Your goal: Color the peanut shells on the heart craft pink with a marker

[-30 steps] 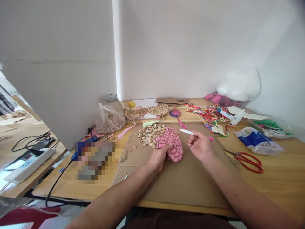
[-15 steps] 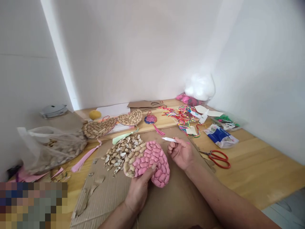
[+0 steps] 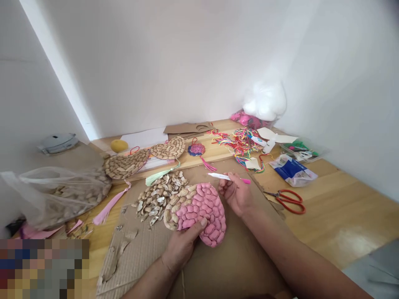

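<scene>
While the left hand (image 3: 182,245) gripped the lower edge of the heart-shaped shell piece (image 3: 199,211) at centre frame, thumb pressed on its pink face and fingers hidden beneath, the right hand (image 3: 235,193) was closed around a white pen with a pink cap (image 3: 229,177), just right of the piece's upper edge. The piece rested tilted over the cardboard sheet (image 3: 243,253), mostly painted pink, with its left lobe bare tan. It looked light and stiff on its backing, yet brittle: the glued peanut shells would likely crack or pop off under a pinch, and the paint could smudge if wet, so the rim and underside seemed the safest hold. Loose shells (image 3: 156,197) lay heaped to its left. Red scissors (image 3: 288,201) sat at right, coloured threads (image 3: 241,145) toward the upper right, and a plastic bag of peanuts (image 3: 59,195) at the left edge.
</scene>
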Demonstrator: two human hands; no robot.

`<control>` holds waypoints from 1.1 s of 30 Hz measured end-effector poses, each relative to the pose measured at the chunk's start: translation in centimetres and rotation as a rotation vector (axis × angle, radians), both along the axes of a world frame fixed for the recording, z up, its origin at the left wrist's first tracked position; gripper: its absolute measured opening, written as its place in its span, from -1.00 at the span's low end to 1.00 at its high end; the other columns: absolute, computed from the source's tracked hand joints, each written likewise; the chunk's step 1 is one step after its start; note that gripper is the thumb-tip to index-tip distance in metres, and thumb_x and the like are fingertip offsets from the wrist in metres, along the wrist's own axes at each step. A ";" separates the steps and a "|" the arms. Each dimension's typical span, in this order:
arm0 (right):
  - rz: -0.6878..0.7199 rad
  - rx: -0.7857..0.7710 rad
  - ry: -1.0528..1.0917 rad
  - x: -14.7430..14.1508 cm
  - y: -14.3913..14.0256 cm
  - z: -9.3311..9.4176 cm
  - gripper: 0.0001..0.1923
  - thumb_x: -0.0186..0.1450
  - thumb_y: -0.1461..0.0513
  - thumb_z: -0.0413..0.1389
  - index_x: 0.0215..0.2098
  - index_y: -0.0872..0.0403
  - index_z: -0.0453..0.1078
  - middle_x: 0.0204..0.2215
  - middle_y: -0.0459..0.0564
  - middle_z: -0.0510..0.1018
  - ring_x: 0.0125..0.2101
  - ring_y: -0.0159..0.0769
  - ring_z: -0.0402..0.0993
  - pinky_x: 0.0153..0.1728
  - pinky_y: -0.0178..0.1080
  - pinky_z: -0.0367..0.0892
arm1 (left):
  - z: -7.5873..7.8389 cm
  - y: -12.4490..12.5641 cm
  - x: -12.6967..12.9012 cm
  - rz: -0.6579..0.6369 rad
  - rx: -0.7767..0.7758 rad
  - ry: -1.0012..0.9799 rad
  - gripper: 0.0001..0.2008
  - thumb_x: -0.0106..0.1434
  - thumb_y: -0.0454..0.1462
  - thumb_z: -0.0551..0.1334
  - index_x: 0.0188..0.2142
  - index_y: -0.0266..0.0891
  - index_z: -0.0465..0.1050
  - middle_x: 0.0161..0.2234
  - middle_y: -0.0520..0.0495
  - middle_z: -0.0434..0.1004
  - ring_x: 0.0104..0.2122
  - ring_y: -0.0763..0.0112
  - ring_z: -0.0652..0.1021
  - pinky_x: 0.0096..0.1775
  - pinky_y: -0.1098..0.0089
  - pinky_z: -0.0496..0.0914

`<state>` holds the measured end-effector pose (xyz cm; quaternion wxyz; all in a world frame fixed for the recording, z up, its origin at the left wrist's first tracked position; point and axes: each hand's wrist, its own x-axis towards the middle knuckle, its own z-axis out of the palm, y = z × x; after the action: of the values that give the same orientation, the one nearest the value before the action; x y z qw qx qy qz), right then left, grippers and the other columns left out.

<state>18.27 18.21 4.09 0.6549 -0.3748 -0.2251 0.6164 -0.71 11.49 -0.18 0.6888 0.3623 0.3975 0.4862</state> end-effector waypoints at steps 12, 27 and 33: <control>0.083 -0.012 -0.130 -0.3 0.3 -0.1 -0.53 0.11 -0.09 0.36 -0.22 0.00 0.38 -0.47 -0.17 0.55 -0.48 -0.37 0.45 -0.51 -0.35 0.28 | 1.2 -0.2 0.5 0.020 -0.061 -0.157 -0.22 0.09 -0.22 0.53 0.28 -0.20 0.36 0.23 -0.32 0.49 0.30 -0.11 0.40 0.38 -0.13 0.10; -0.014 0.120 -0.446 1.1 -0.1 -0.1 -0.58 0.21 -0.12 0.24 -0.19 0.00 0.45 -0.33 -0.09 0.57 -0.37 -0.29 0.50 -0.38 -0.24 0.28 | 1.7 0.7 4.1 0.263 0.033 -0.030 -0.34 0.01 -0.14 0.57 0.07 -0.21 0.44 -0.14 -0.14 0.61 -0.13 0.20 0.62 0.01 0.13 0.53; 0.001 -0.019 -0.368 -0.5 -1.8 0.7 -0.57 0.01 0.06 0.39 -0.20 0.00 0.44 -0.31 -0.12 0.57 -0.27 -0.26 0.50 -0.25 -0.22 0.37 | 1.7 0.7 4.2 0.203 0.046 -0.011 -0.45 0.02 -0.06 0.56 -0.13 -0.26 0.43 -0.38 -0.05 0.55 -0.54 0.45 0.48 -0.59 0.45 0.36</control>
<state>17.74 16.40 4.78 0.5989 -0.4873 -0.3353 0.5399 3.49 12.22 1.53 0.6296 0.3333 0.4172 0.5642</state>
